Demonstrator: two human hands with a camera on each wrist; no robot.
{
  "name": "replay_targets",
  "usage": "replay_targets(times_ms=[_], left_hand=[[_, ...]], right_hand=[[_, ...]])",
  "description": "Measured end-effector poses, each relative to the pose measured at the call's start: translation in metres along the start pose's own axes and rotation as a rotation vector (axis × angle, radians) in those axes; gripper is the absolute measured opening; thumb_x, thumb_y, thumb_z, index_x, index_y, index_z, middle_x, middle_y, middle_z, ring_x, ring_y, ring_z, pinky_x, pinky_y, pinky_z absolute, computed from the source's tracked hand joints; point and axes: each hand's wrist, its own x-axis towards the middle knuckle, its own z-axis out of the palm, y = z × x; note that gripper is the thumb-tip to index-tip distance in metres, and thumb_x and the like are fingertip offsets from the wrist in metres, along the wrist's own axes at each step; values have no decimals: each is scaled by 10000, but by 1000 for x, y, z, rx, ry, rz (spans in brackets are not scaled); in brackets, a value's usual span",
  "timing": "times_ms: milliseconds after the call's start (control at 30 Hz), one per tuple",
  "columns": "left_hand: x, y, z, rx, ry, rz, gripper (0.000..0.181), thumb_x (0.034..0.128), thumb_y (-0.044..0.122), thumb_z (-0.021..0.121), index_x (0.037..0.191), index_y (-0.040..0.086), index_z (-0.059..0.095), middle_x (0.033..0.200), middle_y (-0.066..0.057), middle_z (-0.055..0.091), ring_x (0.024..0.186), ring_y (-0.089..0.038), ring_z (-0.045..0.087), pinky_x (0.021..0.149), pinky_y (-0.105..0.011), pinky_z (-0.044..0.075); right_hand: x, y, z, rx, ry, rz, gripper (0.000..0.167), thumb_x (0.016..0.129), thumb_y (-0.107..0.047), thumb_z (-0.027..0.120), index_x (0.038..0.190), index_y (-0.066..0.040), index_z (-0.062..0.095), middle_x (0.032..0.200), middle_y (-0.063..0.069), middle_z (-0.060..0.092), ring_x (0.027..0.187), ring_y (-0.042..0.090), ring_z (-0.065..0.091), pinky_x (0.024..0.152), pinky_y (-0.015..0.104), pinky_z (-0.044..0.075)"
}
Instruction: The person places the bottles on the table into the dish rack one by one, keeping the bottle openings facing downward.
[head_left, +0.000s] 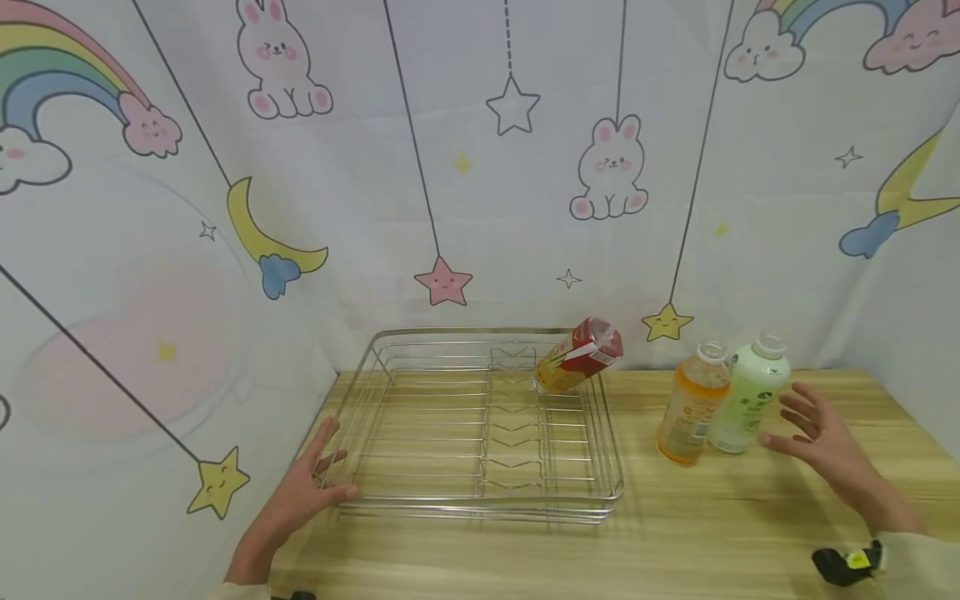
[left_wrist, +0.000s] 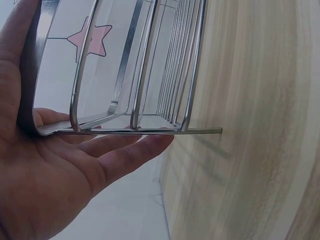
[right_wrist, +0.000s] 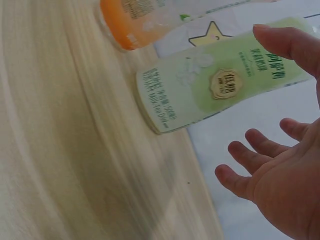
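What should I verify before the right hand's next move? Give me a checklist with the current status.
1. Rack steadied: ok, left hand touches its near-left corner.
2. Right hand open beside the green bottle: ok.
3. Green bottle gripped: not ok, fingers aren't round it.
4. Green bottle and orange bottle upright on the table: ok.
5. Red bottle lying flat: not ok, it leans at the rack's far-right corner.

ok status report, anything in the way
Left hand touching near left corner of wire rack. Right hand beside green bottle, not gripping. Orange bottle close on green's left; reach looks clear.
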Motion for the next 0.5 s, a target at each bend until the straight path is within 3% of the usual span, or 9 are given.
replay_targets(times_ms=[367, 500], left_hand=[[1, -2, 1, -1, 3, -2, 1105, 841, 24, 755, 1581, 72, -65, 1613, -266, 4, 1365, -541, 284, 997, -699, 349], [1, -2, 1, -3, 5, -7, 1102, 846, 37, 758, 1585, 87, -58, 1616, -258, 10, 1368, -540, 279, 988, -684, 375]], right_hand=[[8, 7, 17, 19, 9, -32, 953, 962, -133, 649, 1593, -172, -63, 1525, 416, 98, 1329, 574, 224, 799, 49, 375], [11, 10, 23, 36, 19, -32, 947, 951, -118, 662, 1593, -132, -35, 1504, 439, 121, 1301, 629, 236, 784, 58, 396]])
